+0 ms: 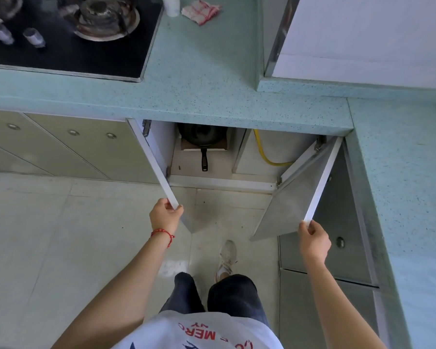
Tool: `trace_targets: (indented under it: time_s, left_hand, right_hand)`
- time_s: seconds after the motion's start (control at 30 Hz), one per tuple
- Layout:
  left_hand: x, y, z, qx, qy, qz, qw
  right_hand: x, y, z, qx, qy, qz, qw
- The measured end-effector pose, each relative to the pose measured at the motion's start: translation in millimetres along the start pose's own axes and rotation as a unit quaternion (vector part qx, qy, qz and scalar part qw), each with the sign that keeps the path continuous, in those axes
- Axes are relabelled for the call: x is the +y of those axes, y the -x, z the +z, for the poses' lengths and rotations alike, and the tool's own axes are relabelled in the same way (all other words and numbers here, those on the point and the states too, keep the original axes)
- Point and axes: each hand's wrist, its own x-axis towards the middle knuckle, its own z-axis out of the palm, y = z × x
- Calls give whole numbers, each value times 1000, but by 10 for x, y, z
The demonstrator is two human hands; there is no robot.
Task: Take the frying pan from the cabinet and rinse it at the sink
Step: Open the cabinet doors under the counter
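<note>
Nearest, the left hand [165, 215] pinches the left cabinet door [152, 161] edge and the right hand [314, 240] pinches the right cabinet door [322, 177] edge, both swung wide to clear access. Behind the doors sits the frying pan [200, 137] — apparently on a board — handle outward, ready to grab.

The cabinet shelf [186, 162] carries a frying pan [199, 137], handle pointing to six o'clock. A yellow hose [263, 153] lies at three o'clock.
</note>
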Motion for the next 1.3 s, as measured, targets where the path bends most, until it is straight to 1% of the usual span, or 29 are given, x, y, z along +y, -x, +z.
trace_targets:
  time_s: [0.33, 0.53, 0.63, 0.8, 0.93, 1.0, 1.17, 1.23, 1.3]
  left_hand:
    - [-196, -7, -194, 9, -29, 16, 999]
    - [-422, -49, -415, 32, -42, 14, 999]
    - [-527, -56, -536, 49, -41, 8, 998]
    - [-687, 47, -660, 74, -19, -26, 997]
    - [-777, 215, -645, 87, -20, -105, 990]
    - [-818, 282, -604, 59, -30, -108, 992]
    - [-798, 420, -523, -64, -55, -33, 996]
    - [-761, 443, -506, -103, -92, 24, 990]
    - [-748, 428, -480, -112, -153, 90, 978]
  right_hand:
    - [46, 1, -135, 10, 8, 32, 999]
    - [81, -7, -170, 41, 25, 38, 998]
    - [106, 11, -214, 58, 30, 50, 997]
    - [185, 121, -188, 72, 12, 87, 993]
    - [143, 374, 34, 22, 19, 94, 995]
    - [58, 538, 170, -17, 17, 77, 997]
    - [-137, 828, 504, -142, 40, -16, 989]
    - [-218, 898, 595, -183, 65, -67, 979]
    - [-303, 934, 657, -219, 116, -123, 961]
